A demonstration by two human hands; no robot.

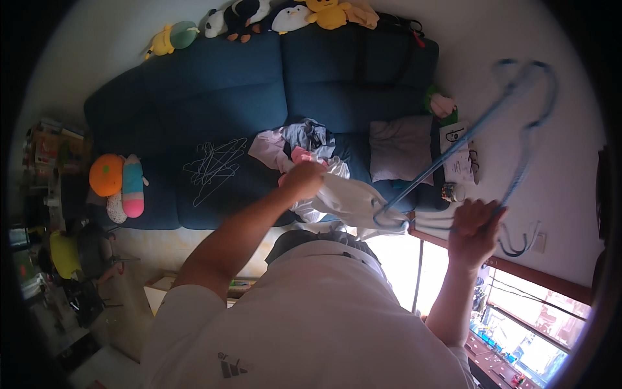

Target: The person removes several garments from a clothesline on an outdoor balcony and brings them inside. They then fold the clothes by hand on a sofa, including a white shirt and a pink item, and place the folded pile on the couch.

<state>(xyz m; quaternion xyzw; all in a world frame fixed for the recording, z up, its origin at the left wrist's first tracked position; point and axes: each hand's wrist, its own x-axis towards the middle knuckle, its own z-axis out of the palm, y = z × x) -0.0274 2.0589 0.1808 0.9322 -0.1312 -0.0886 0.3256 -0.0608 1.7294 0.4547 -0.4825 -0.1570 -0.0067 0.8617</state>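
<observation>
My left hand (pixel 303 180) is closed on a white cloth garment (pixel 352 197), which stretches to the right from my fingers. My right hand (pixel 474 236) grips a blue clothes hanger (pixel 437 158), blurred by motion. The hanger's long arm slants from the upper right down to the garment. Its lower left end overlaps the garment's right edge; whether it sits inside the cloth I cannot tell. Below and beyond my left hand lies a heap of clothes (pixel 308 136) in grey, pink and white on the seat of a dark blue sofa (pixel 218 109).
Left of the heap lies a tangle of wire hangers (pixel 214 165). A grey cushion (pixel 401 148) rests on the sofa's right seat. Plush toys (pixel 291 18) line the backrest; an orange cushion (pixel 106 174) sits at the left end. A bright window (pixel 529 311) is at the lower right.
</observation>
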